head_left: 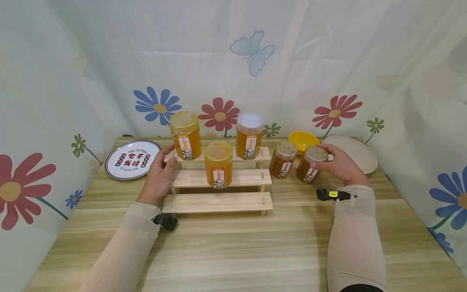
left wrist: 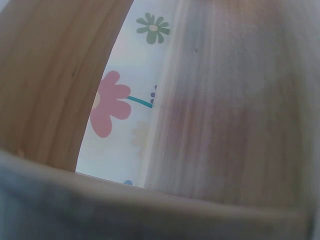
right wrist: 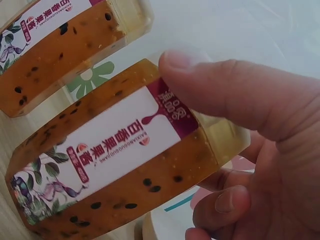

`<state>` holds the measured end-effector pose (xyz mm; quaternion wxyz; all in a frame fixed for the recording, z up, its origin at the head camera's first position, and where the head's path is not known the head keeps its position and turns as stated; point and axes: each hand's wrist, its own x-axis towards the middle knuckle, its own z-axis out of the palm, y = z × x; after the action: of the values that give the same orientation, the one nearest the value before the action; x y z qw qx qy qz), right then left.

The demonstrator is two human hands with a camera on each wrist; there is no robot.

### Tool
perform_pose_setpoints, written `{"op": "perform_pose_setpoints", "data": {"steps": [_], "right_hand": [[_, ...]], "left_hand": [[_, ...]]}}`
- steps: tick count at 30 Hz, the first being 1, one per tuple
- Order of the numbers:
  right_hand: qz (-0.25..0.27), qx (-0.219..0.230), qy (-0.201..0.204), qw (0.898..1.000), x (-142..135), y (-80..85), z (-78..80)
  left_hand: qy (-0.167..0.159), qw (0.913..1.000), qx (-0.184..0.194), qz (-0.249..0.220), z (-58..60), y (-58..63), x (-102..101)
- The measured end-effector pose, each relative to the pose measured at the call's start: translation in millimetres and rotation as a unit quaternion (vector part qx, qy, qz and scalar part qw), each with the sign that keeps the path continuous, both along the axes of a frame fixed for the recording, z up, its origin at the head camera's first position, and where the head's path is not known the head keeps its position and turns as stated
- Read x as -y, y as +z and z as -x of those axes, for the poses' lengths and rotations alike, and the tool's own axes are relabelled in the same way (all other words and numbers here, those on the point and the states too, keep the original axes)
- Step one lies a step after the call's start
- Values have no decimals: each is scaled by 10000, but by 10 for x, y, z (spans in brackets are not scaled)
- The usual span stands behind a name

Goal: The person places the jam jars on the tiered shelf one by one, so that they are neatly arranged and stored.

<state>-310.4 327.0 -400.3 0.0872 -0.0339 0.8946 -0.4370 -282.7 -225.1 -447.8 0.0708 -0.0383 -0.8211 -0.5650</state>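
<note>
My right hand (head_left: 339,162) grips a passion fruit jam jar (right wrist: 110,155) near its lid, thumb on the front and fingers behind. The jar is dark amber with black seeds and stands slightly tilted at the table's right side. Close to its left is a matching jar (head_left: 282,160). At the left end of a three-step wooden stand (head_left: 217,202), my left hand (head_left: 159,174) holds the top board. Two orange jars, one left (head_left: 186,138) and one right (head_left: 249,138), stand on the top step; a third orange jar (head_left: 219,166) is on the middle step.
A white plate with printed characters (head_left: 132,160) lies left of the stand. Behind the amber jars is a yellow bowl (head_left: 303,140), with a beige plate (head_left: 359,154) to its right. A flowered curtain (head_left: 255,93) surrounds the wood-grain table (head_left: 233,255).
</note>
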Motion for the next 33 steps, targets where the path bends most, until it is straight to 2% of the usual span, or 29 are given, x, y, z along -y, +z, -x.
{"op": "perform_pose_setpoints", "data": {"steps": [8,12,16,23,26,33], "right_hand": [[-217,96,-67,9997,-5,-3,-12],[-225,39,-99,9997,16,11,-29],[-244,-150,37,9996,30,53,-55],[28,-418,300,9987,74,268,-170],[-28,-492,433,9978,125,380,-245],[-99,-677,1075,9918,251,600,-411]], "left_hand": [[25,10000,-20,52,28,-34,11],[-5,10000,-15,46,18,-23,10],[-37,10000,9,-8,6,-13,4],[-24,10000,26,-44,23,-30,13],[-33,10000,21,-28,34,-39,25],[-21,10000,56,50,45,-32,33]]}}
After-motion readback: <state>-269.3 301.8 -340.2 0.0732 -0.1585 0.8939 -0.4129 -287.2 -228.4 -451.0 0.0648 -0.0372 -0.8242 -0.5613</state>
